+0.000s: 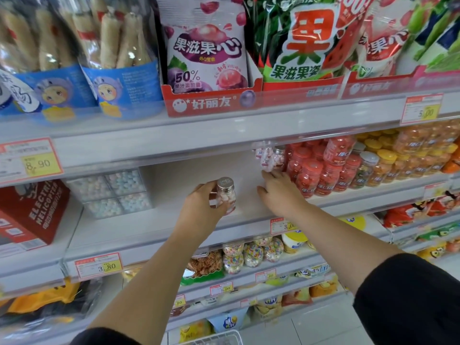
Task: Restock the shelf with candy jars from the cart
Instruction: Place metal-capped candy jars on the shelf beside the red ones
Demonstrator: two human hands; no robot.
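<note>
My left hand point(201, 207) is shut on a small clear candy jar point(226, 195) with a silver lid and pink and white candies, held upright just above the bare white shelf point(154, 225). To its right, my right hand point(278, 192) reaches deeper into the same shelf, its fingertips touching a similar pink-candy jar point(267, 158) that stands with a few others at the back. Whether the fingers grip that jar is not clear. A white wire cart rim point(219, 338) shows at the bottom edge.
Red-lidded jars point(313, 170) and orange jars point(398, 158) fill the shelf right of my right hand. Clear boxes of pastel candy point(112, 192) sit to the left, beside a red helicopter box point(32, 212). Snack bags line the shelf above; more jars and bags sit below.
</note>
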